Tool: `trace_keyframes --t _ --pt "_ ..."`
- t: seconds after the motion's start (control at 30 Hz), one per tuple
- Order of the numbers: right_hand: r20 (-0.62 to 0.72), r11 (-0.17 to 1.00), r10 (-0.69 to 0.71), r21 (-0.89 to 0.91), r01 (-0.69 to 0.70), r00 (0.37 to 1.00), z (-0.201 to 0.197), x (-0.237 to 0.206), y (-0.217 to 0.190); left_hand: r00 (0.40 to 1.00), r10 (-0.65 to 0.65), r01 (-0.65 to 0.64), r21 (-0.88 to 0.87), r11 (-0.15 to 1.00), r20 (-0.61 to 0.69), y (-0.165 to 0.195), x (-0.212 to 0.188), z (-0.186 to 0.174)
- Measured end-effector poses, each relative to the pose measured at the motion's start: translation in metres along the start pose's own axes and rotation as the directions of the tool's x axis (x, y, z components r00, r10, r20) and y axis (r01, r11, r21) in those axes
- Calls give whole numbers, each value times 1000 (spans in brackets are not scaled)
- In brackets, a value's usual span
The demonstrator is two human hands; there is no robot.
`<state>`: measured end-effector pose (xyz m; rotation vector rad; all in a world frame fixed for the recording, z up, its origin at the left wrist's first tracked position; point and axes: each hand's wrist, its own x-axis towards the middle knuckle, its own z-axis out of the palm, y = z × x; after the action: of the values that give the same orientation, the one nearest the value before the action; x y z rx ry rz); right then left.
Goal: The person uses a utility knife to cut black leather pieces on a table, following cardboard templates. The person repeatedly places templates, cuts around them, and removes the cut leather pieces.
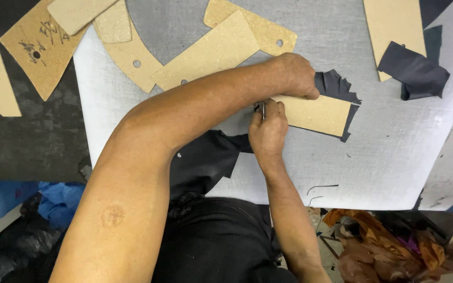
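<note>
Left hand (294, 76) pressed flat-ish, fingers curled down onto far edge of tan cork-like template (313, 112), pinning it. Template rectangular, speckled grainy face, lying on dark navy fabric (336, 86) that sticks out crumpled at far-right and as a thin strip along right edge. Right hand (267, 131) closed in a fist around slim metal blade tool (262, 109), tip set at template's left edge, just beside left hand's fingers. Forearms crossed, left over right.

All on a white woven-textured cutting sheet (384, 157), near edge cut straight, a few thin dark slivers lying on it near right. More dark cloth (205, 157) draped over near edge, left of right hand.

Far side: several speckled tan pattern pieces (211, 47), rounded corners, punched holes, overlapping; a curved one among them. Far left, on dark grey surface: smoother tan card patterns (38, 47) with handwritten marks. Far right: long tan strip (394, 26) and a folded dark fabric scrap (412, 71) touching it.

Near left below table: blue plastic (53, 202). Near right: crumpled brown-orange scraps (389, 241).
</note>
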<state>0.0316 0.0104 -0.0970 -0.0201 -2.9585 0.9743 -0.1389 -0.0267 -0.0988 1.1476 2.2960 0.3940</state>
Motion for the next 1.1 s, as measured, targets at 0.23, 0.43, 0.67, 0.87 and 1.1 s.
trace_keyframes --t 0.23,0.43,0.67,0.87,1.1 --pt "170 997 -40 -53 50 985 -73 -63 -10 993 114 -112 217 970 3 14 -2 25" --pt "196 831 -438 -285 478 877 -72 -22 46 1000 8 -14 356 934 18 32 -23 24" --pt "317 723 -536 -307 619 783 -74 -5 66 978 -101 15 422 907 183 46 -33 5" --pt "342 669 -483 -450 592 806 -195 2 182 988 -119 59 477 877 96 51 -34 12" --pt "-1 948 -318 -9 318 948 -186 -45 215 956 188 -108 325 940 -225 38 -64 3"
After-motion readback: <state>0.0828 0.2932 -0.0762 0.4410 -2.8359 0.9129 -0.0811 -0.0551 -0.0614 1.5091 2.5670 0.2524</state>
